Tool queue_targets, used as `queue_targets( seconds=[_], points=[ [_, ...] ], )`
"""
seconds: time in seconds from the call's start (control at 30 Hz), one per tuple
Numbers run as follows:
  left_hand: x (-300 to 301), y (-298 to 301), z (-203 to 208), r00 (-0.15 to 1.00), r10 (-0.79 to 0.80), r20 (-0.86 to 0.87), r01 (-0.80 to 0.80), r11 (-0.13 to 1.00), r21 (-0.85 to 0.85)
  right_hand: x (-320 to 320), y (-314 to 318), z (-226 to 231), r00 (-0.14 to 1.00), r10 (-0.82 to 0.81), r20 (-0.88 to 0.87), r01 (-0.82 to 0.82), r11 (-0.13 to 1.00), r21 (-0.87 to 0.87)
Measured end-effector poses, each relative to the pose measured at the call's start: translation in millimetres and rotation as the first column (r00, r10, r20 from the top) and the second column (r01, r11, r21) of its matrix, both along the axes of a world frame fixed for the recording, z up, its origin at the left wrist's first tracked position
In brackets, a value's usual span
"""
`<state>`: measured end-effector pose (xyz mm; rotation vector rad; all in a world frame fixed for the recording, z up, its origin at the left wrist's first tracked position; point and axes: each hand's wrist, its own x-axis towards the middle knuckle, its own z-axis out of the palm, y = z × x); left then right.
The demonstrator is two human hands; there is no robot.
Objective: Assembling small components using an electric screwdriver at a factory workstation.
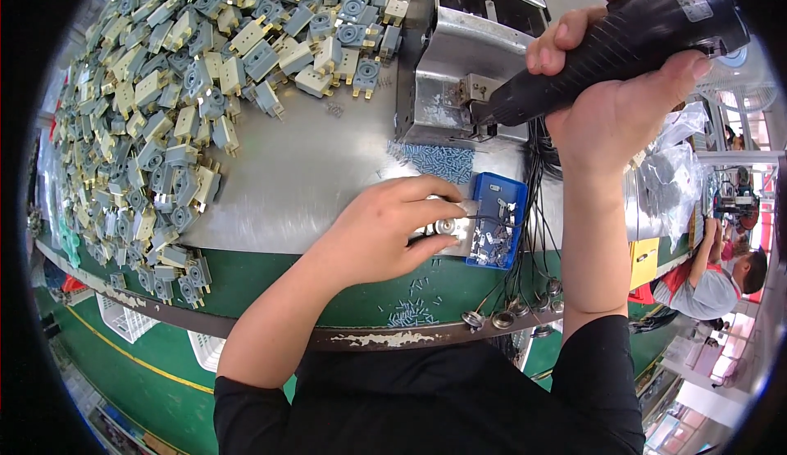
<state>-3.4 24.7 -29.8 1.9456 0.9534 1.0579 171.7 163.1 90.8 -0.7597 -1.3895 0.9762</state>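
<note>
My right hand (602, 123) is wrapped around a black electric screwdriver (619, 49), held tilted with its tip down at the front of a metal screw feeder (459, 41). Low over the table, the fingers of my left hand (393, 221) close on a small round metal part (445, 226). A dark wire runs from that part toward the right. Part of it is hidden by my fingers. Just right of my left hand sits a blue tray (519, 229) of small metal pieces. Silvery-blue screws (438, 161) lie loose between that hand and the feeder.
A big heap of grey and cream plastic switch housings (188, 102) covers the left side. More screws (410, 316) lie on the green mat near the front edge. Dark cables with round metal ends (502, 320) hang at that edge. Another person (709, 283) sits far right.
</note>
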Motion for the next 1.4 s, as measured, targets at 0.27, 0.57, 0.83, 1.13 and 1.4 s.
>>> queue_targets(
  seconds=[0.27, 0.57, 0.83, 1.13, 1.4],
  points=[
    [0, 0, -1, 1.000, -0.003, 0.015, 0.003, 1.000, -0.010, 2, -6, 1, 0.948, 0.254, -0.189, -0.264, 0.964, -0.028],
    [-1, 0, -1, 0.996, 0.012, 0.086, -0.006, 0.997, -0.078, 7, -20, 11, 0.940, 0.267, -0.210, -0.281, 0.959, -0.038],
    [-4, -1, 2, 0.963, 0.152, 0.222, -0.128, 0.985, -0.119, -7, -59, 15, 0.863, 0.492, -0.115, -0.489, 0.871, 0.059],
    [-2, -6, 2, 0.959, 0.136, 0.248, -0.105, 0.986, -0.133, -19, -86, 18, 0.940, 0.316, 0.128, -0.300, 0.945, -0.131],
    [-4, -8, 4, 0.978, 0.104, 0.184, -0.096, 0.994, -0.053, -19, -92, 18, 0.939, 0.327, 0.106, -0.310, 0.939, -0.150]
  ],
)
